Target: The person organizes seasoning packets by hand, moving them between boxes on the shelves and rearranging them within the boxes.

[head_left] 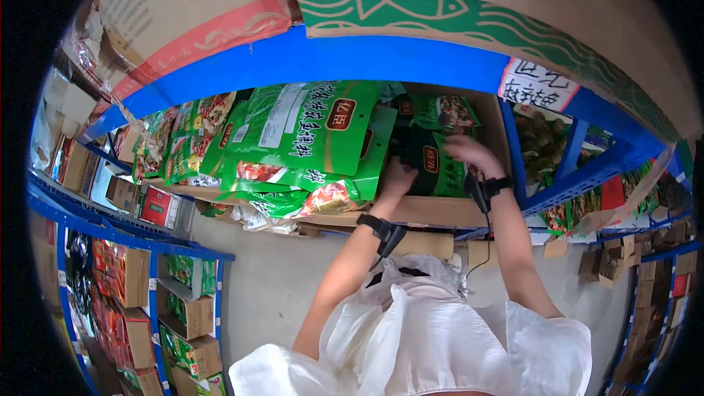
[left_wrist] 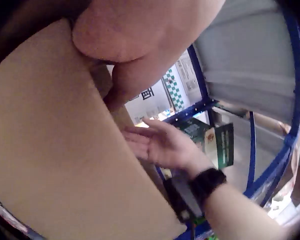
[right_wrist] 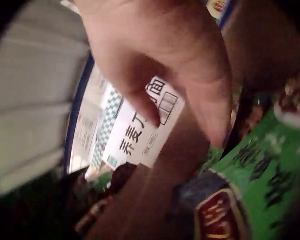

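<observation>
Green seasoning packets (head_left: 308, 128) lie heaped in an open cardboard box (head_left: 418, 210) on a blue shelf. At the box's right part, my left hand (head_left: 398, 178) reaches over the front wall beside a dark green packet (head_left: 425, 161); whether its fingers grip it cannot be told. My right hand (head_left: 469, 152) is over that packet's right side, fingers extended. In the left wrist view, the left hand (left_wrist: 145, 35) is behind the cardboard wall (left_wrist: 65, 140), and the right hand (left_wrist: 165, 145) is spread. The right wrist view shows the right hand (right_wrist: 165, 55) beside a green packet (right_wrist: 265, 165), thumb apart.
A blue shelf beam (head_left: 411, 62) runs above the box, with large cartons (head_left: 198, 7) over it. A handwritten sign (head_left: 537, 84) hangs at the right, near more packets (head_left: 587, 205). Shelves with boxed goods (head_left: 187, 312) stand at the lower left.
</observation>
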{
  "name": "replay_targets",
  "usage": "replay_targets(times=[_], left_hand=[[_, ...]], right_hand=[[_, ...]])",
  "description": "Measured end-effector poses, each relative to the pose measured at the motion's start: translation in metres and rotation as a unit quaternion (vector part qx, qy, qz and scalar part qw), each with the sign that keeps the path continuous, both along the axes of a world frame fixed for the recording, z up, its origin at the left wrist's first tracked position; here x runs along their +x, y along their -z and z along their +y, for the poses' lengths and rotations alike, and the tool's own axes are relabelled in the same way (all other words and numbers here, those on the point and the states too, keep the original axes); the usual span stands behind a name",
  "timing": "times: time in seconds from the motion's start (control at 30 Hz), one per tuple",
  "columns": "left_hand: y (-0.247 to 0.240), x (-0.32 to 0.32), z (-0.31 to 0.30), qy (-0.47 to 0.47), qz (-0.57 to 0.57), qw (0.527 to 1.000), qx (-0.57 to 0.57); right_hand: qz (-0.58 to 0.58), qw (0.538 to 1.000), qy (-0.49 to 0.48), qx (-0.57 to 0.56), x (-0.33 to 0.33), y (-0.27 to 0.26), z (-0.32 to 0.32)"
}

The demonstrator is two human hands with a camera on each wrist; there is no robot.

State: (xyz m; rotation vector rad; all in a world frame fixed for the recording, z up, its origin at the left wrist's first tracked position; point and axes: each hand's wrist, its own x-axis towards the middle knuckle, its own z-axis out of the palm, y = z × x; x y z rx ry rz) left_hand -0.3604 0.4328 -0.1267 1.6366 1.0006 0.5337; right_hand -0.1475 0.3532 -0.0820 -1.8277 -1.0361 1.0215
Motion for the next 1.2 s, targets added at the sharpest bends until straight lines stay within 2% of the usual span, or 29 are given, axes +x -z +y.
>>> replay_targets(times=[0.03, 0.07, 0.13, 0.23, 0.27, 0.37, 0.47, 0.53, 0.63, 0.7, 0.73, 0.77, 0.87, 0.9, 0.97, 1.0, 1.07, 1.1, 1.2], left_hand=[[0.002, 0.002, 0.005, -0.004, -0.052, 0.988, -0.145], [0.006, 0.003, 0.002, -0.008, -0.052, 0.997, -0.054], [0.010, 0.006, -0.001, -0.017, -0.056, 0.989, 0.133], [0.002, 0.016, -0.004, 0.027, 0.048, 0.982, 0.182], [-0.001, 0.018, -0.005, 0.049, 0.090, 0.976, 0.190], [-0.025, 0.023, -0.009, 0.099, 0.131, 0.978, 0.131], [-0.016, 0.036, -0.014, 0.044, 0.175, 0.975, 0.128], [-0.010, 0.043, -0.013, 0.043, 0.130, 0.975, 0.177], [-0.018, 0.058, -0.010, 0.069, 0.064, 0.975, 0.200], [-0.029, 0.061, -0.013, 0.080, 0.017, 0.972, 0.219], [-0.064, 0.053, -0.026, 0.076, -0.010, 0.968, 0.238], [-0.097, 0.046, -0.037, 0.073, -0.036, 0.963, 0.257], [-0.159, 0.043, -0.046, 0.148, -0.013, 0.977, 0.151], [-0.161, 0.045, -0.045, 0.161, -0.076, 0.980, 0.091], [-0.175, 0.045, -0.046, 0.183, -0.200, 0.962, -0.030], [-0.188, 0.039, -0.046, 0.172, -0.226, 0.958, -0.051], [-0.217, 0.027, -0.042, 0.170, -0.305, 0.927, -0.136], [-0.231, 0.020, -0.040, 0.170, -0.313, 0.922, -0.151], [-0.263, 0.001, -0.037, 0.199, -0.321, 0.910, -0.170]], right_hand=[[-0.147, 0.983, -0.077, -0.083, -0.016, -0.011, -0.011], [-0.264, 0.941, -0.179, -0.113, -0.021, -0.008, -0.021], [-0.338, 0.900, -0.219, -0.169, -0.035, -0.002, -0.041], [-0.348, 0.916, -0.170, -0.101, -0.047, 0.019, -0.062], [-0.322, 0.926, -0.161, -0.111, -0.049, 0.021, -0.065], [-0.275, 0.946, -0.127, -0.113, -0.052, 0.022, -0.070], [-0.281, 0.954, -0.085, -0.065, -0.054, 0.022, -0.077], [-0.282, 0.957, -0.059, -0.038, -0.053, 0.024, -0.079], [-0.267, 0.958, 0.067, 0.074, -0.049, 0.031, -0.079], [-0.193, 0.965, 0.151, 0.091, -0.041, 0.028, -0.080], [-0.154, 0.964, 0.192, 0.098, -0.036, 0.027, -0.082], [-0.077, 0.959, 0.229, 0.152, -0.025, 0.039, -0.083], [0.185, 0.915, 0.300, 0.195, -0.025, 0.026, -0.088], [0.183, 0.925, 0.281, 0.180, -0.023, 0.029, -0.086], [0.169, 0.935, 0.210, 0.229, -0.017, 0.051, -0.084], [0.161, 0.938, 0.174, 0.254, -0.012, 0.061, -0.082], [0.261, 0.937, 0.181, 0.145, -0.032, 0.013, -0.083], [0.309, 0.929, 0.181, 0.088, -0.041, -0.005, -0.083], [0.385, 0.907, 0.055, 0.159, -0.039, 0.002, -0.083]])
